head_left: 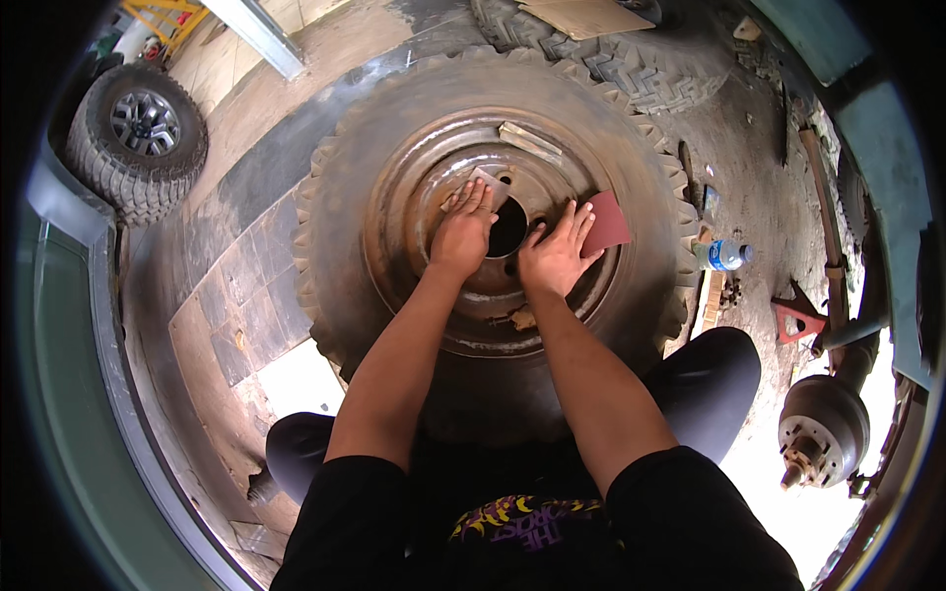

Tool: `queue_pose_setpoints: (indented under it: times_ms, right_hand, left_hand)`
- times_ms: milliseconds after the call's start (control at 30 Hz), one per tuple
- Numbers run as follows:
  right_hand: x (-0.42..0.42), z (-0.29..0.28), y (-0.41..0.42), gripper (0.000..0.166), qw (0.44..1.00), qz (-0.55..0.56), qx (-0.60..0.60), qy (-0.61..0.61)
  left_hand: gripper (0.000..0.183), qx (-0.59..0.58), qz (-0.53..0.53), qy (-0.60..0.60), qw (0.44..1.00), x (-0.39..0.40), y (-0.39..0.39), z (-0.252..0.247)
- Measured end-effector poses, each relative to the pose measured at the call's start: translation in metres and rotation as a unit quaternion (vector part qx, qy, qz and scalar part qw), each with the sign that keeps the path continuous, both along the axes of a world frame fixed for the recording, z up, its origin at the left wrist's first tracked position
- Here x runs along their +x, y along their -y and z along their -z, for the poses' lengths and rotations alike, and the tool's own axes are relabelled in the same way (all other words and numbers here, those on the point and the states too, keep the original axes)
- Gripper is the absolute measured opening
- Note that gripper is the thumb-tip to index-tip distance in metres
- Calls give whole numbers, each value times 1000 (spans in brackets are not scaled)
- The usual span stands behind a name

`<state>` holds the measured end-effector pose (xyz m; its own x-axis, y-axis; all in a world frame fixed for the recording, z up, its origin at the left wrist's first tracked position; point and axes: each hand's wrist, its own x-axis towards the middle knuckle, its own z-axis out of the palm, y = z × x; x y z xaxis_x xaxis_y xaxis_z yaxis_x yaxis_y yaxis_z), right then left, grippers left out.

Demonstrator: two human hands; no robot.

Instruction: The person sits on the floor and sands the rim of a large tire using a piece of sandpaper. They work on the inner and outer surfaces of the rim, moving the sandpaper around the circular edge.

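Note:
A large tyre [340, 221] on a rusty steel wheel rim [403, 185] lies flat before me. My left hand [464, 229] presses a greyish piece of sandpaper [494, 185] onto the wheel disc, left of the round centre hole [508, 230]. To the right of that hole, my right hand [558, 247] rests on the disc with its fingers spread. A dark red sheet of sandpaper [610, 221] lies beside it, partly behind the fingers; whether they grip it is unclear. A flat strip [531, 142] sits in the rim's upper groove.
Another tyre [650, 74] lies beyond, with cardboard [587, 16] on it. A plastic bottle [728, 255], a red stand [798, 316] and an axle hub [824, 436] are to the right. A wheel with a tyre [140, 140] stands far left, near a green panel [63, 354].

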<state>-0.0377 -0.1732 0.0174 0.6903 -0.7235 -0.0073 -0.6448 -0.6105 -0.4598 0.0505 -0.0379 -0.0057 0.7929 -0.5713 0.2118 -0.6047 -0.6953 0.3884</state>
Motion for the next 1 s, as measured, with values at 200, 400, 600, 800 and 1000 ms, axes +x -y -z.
queue_pose_setpoints:
  times_ms: [200, 400, 600, 800, 1000]
  right_hand:
    - [1, -2, 1, 70, 1000, -1, -3, 1]
    - [-14, -10, 0, 77, 999, -32, -16, -21]
    - [-40, -67, 8, 81, 987, -131, 30, -83]
    - [-30, -83, -7, 86, 907, -54, 395, 134]
    - [-31, -44, -13, 39, 694, -41, 660, 285]
  left_hand:
    - [47, 10, 5, -16, 1000, -14, -13, 0]
    - [43, 26, 24, -12, 999, -9, -12, -4]
    - [29, -227, -117, -284, 924, 0, -3, -45]
    - [23, -543, -217, -511, 631, -39, 3, -99]
    - [27, -404, -218, -456, 762, -64, -11, -89]
